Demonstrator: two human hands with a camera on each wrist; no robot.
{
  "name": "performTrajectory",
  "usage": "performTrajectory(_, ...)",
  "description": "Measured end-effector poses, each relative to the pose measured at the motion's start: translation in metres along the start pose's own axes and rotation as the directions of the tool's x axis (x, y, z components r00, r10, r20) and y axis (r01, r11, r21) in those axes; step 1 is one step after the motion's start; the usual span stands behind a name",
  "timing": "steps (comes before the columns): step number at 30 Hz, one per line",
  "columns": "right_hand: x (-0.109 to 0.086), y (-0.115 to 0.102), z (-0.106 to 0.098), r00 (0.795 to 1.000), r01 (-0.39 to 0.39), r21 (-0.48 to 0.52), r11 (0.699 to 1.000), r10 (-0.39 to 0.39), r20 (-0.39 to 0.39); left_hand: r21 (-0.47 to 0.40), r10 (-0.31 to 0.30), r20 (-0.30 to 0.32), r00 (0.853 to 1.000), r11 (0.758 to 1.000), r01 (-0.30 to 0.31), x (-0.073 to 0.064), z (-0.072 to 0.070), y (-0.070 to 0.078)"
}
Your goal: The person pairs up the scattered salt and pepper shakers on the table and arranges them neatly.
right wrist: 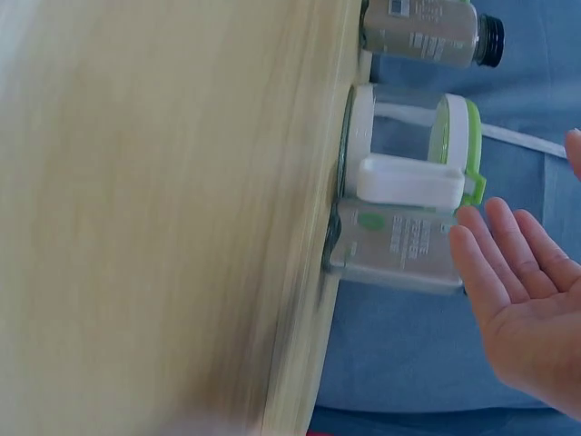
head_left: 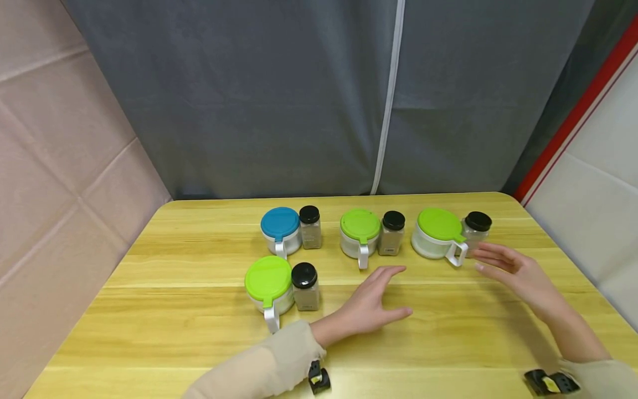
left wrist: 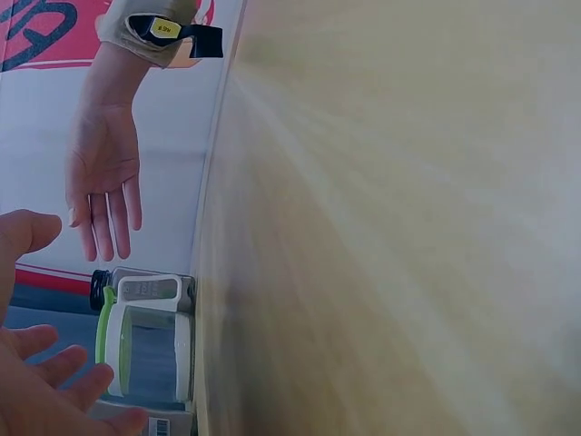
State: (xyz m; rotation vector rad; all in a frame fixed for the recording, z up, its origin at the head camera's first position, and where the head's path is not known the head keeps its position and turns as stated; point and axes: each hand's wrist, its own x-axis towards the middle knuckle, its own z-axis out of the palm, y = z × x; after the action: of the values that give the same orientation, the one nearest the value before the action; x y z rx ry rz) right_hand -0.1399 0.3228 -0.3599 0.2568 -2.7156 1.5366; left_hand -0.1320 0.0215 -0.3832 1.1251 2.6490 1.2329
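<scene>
In the head view, my left hand (head_left: 366,305) hovers over the middle of the table with thumb and fingers spread, holding nothing. My right hand (head_left: 523,280) hangs at the right with extended fingers, close to a black-capped shaker bottle (head_left: 477,224) and a green-lidded seasoning jar (head_left: 438,227) with a white handle. Whether the fingertips touch the bottle, I cannot tell. The right wrist view shows that jar (right wrist: 408,186) and bottle (right wrist: 399,245) side by side, near the outstretched fingers. Beyond the left fingers, a second green-lidded jar (head_left: 360,227) stands beside another black-capped bottle (head_left: 392,235).
At the back left a blue-lidded jar (head_left: 281,224) and a black-capped bottle (head_left: 310,227) stand together. Nearer, left of my left hand, another green-lidded jar (head_left: 269,280) pairs with a bottle (head_left: 305,288). A grey curtain (head_left: 279,105) hangs behind the wooden table (head_left: 174,266).
</scene>
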Motion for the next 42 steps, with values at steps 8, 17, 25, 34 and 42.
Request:
performTrajectory(8, 0.009, 0.035, -0.015, 1.000, 0.009, 0.036, 0.999, -0.009, -0.021, -0.005, -0.010, 0.009, 1.000, 1.000, 0.010, 0.008, 0.003, 0.002)
performTrajectory(17, 0.004, 0.011, -0.020, 1.000, -0.019, 0.058, 0.998, 0.020, -0.016, 0.009, -0.018, -0.001, 1.000, 1.000, 0.018, 0.016, 0.009, 0.003)
performTrajectory(25, 0.004, 0.008, -0.025, 0.998, -0.050, 0.032, 0.998, 0.051, -0.022, 0.005, -0.032, 0.006, 0.999, 0.999, 0.032, 0.022, 0.014, 0.003)
performTrajectory(34, 0.009, 0.015, -0.034, 0.997, -0.070, -0.012, 0.997, 0.070, -0.013, 0.029, -0.036, 0.005, 0.999, 0.999, 0.036, 0.033, 0.019, 0.003)
performTrajectory(42, 0.016, 0.029, -0.041, 0.997, -0.078, 0.020, 0.997, 0.078, -0.009, 0.060, -0.028, 0.008, 1.000, 0.998, 0.028, 0.042, 0.022, 0.007)
